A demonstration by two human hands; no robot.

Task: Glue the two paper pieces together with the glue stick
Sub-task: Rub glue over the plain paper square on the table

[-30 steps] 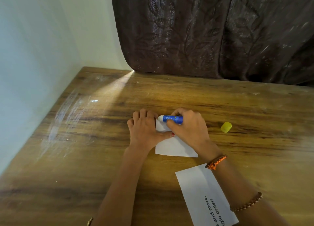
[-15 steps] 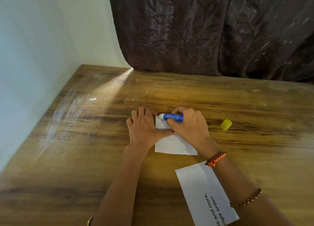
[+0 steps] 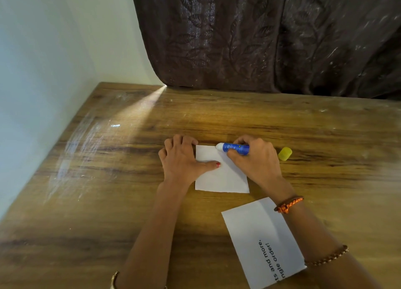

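A small white paper piece lies flat in the middle of the wooden table. My left hand rests on its left edge, thumb stretched across the sheet. My right hand grips a blue glue stick, held nearly level with its white tip on the paper's far edge. A second white paper piece with black printed text lies nearer to me, partly under my right forearm.
The yellow glue cap lies on the table just right of my right hand. A dark brown curtain hangs behind the table's far edge. A pale wall runs along the table's left side.
The glue stick's tip has slid right along the paper's far edge, away from my left fingers. More of the paper's top left now shows. My left hand has stayed put.
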